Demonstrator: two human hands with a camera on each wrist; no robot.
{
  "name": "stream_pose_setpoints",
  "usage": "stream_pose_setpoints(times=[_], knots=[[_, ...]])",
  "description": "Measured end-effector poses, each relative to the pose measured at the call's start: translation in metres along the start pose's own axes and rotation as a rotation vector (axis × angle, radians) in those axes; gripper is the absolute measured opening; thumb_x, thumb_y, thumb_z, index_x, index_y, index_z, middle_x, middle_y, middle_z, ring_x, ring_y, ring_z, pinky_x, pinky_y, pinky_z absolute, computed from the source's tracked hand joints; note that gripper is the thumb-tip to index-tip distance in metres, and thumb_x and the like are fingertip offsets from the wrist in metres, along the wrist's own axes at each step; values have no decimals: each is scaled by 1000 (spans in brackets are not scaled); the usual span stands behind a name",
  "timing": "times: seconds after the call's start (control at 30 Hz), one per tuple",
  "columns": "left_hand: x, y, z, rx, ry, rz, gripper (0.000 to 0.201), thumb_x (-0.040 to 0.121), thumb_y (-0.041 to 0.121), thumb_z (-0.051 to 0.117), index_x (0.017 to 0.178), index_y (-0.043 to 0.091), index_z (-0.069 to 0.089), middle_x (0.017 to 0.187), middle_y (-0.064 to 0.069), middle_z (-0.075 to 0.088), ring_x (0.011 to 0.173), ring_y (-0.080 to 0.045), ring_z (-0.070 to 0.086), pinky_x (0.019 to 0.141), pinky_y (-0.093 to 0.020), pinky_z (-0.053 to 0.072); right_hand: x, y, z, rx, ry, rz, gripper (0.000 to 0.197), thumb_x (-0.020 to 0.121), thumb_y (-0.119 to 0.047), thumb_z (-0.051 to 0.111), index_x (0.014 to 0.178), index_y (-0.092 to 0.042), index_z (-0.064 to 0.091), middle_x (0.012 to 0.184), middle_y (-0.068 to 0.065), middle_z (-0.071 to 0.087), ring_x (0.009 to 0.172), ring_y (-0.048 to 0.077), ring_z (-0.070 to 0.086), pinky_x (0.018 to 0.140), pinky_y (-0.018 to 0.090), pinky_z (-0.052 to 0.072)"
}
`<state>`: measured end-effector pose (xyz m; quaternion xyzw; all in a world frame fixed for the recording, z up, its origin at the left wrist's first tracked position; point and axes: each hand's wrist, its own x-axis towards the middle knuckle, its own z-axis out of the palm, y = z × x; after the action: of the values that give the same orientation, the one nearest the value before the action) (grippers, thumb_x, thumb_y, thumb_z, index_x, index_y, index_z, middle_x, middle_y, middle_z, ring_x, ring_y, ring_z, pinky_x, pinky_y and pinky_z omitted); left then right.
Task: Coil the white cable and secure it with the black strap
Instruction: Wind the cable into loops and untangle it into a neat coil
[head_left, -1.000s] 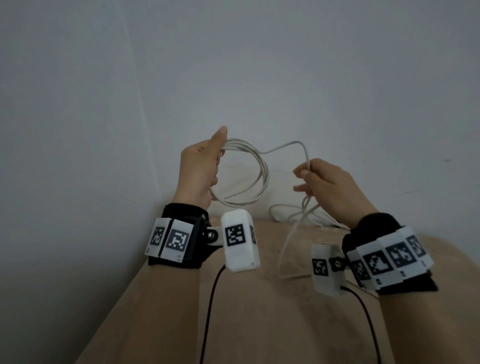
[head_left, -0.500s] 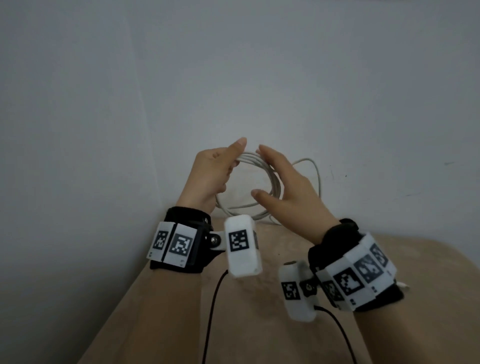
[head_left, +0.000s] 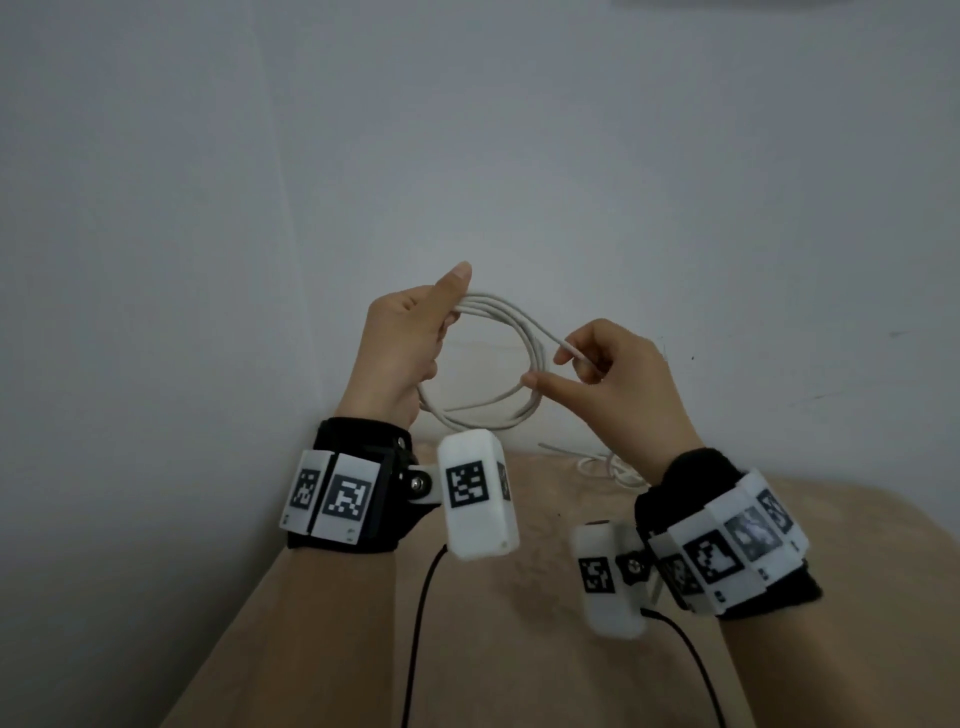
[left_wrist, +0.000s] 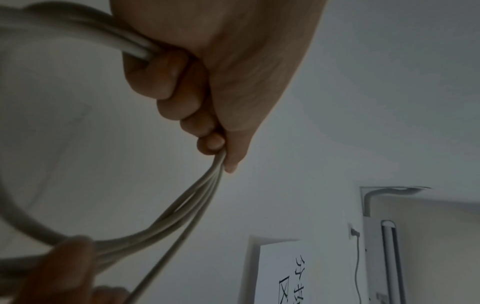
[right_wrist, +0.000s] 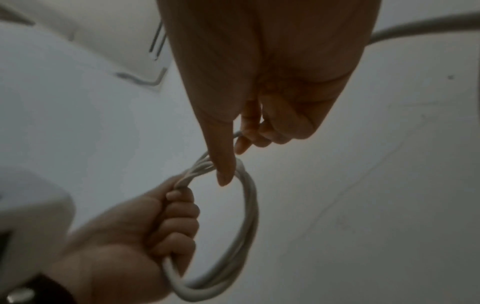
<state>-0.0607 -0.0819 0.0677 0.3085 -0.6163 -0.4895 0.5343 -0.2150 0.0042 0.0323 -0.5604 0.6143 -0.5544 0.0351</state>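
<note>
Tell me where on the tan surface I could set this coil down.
Bare patches: the tan surface between the two forearms, nearer than the wrist cameras, and its right part beyond the right hand. Crowded: the back edge by the wall, where loose white cable lies below the coil that the left hand grips.

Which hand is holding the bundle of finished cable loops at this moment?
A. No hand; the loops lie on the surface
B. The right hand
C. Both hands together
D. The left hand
D. The left hand has its fingers curled round the gathered loops of the white cable, while the right hand only pinches a single strand.
</note>
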Motion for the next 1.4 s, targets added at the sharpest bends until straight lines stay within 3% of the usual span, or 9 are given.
stream_pose_setpoints(times=[0.17,0.33,0.5,0.67,0.73,0.9,1.03,1.23,1.4], knots=[[-2,1,5,-127,19,-28,45,89,42,63,59,20,39,45,12,28,39,-6,18,39,-19,15,-2,-3,6,263,18,34,19,74,-25,80,82,-17,65,62,1,53,51,3,41,53,14,38],[0,3,3,-192,-57,-100,46,89,43,62,57,21,37,44,12,24,37,-5,16,35,-17,15,1,2,-1,319,72,113,32,73,-32,80,97,-22,60,86,-7,60,55,9,44,47,14,37],[3,2,-1,-240,-150,-169,49,90,45,60,54,22,36,49,9,20,39,-5,13,37,-19,11,2,1,-7,387,-26,105,12,82,-26,71,84,-14,71,66,-2,63,43,4,43,40,19,35],[4,0,2,-381,-197,-285,50,90,46,58,55,23,33,45,10,20,34,-4,14,35,-18,10,-1,0,0,353,-112,62,23,94,-31,54,95,-12,68,97,10,71,77,26,61,41,24,44],[5,0,5,-454,-215,-332,50,90,47,58,55,22,32,44,10,19,32,-4,14,33,-17,10,-3,-4,4,444,-143,66,24,98,-27,49,99,-11,66,93,5,73,91,20,67,38,22,42],[7,-5,11,-602,-250,-422,55,90,49,56,46,22,36,40,10,19,28,-6,16,32,-16,11,-2,-6,4,514,-90,43,25,101,-19,42,86,-10,60,61,-1,49,55,9,58,36,17,29],[7,-11,11,-416,-255,-368,51,90,48,57,52,20,37,42,9,21,33,-5,21,37,-17,22,0,-1,5,472,-75,46,26,101,-19,42,81,-10,57,57,-4,41,49,7,49,38,15,28],[4,-18,-3,-84,-287,-231,38,97,36,51,70,9,60,53,-1,52,53,-16,56,59,-26,51,3,7,1,342,-108,34,27,101,-21,43,80,-12,57,47,-13,41,48,10,46,40,12,30],[7,-18,-7,189,-240,-75,33,97,31,52,79,10,71,67,1,71,67,-10,67,67,-24,52,3,12,0,168,-206,-24,27,99,-25,46,77,-17,58,50,-11,45,49,10,48,44,13,34]])
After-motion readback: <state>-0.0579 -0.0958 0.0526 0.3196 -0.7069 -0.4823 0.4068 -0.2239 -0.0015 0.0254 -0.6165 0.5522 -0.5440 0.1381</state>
